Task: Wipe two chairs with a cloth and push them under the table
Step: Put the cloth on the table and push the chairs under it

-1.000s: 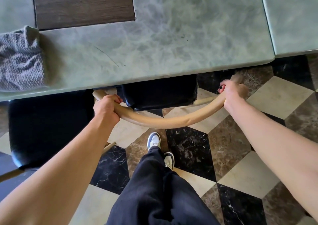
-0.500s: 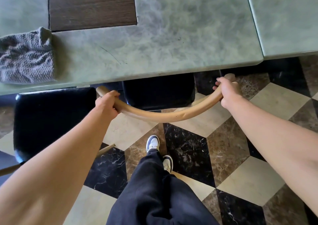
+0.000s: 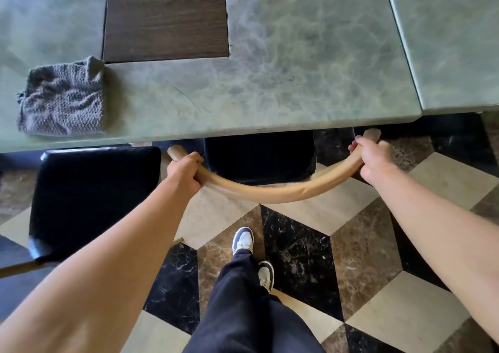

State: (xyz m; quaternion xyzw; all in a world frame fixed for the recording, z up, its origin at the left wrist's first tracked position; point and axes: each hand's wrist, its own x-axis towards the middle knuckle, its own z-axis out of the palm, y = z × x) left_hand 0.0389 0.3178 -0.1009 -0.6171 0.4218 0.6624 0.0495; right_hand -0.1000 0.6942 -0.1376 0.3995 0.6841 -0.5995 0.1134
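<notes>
— What lies beyond the fingers?

— A green marbled stone tabletop (image 3: 297,63) with a dark brown wood-grain rectangle (image 3: 166,17) set into it; a second green slab (image 3: 453,36) butts against it past the right hand; a crumpled grey knitted cloth (image 3: 63,100) rests on the top, well to the left of the left hand, near the table's front edge.

— And the hands?

— The left hand (image 3: 186,173) is closed round one end of the curved tan wooden backrest (image 3: 278,190) of a chair; the right hand (image 3: 374,158) is wrapped round the other end, thumb over the rail; both grips are full.

— Where is that chair?

— Its black padded seat (image 3: 259,155) sits between the two hands, its far part hidden beneath the table edge; a second black-seated chair (image 3: 91,196) stands left of the left hand, mostly out from the table.

— The floor?

— Polished marble lozenges (image 3: 299,258) in black, brown and cream below the wrists; dark trousers (image 3: 243,306) and grey-and-white sneakers (image 3: 243,240) stand on them.
</notes>
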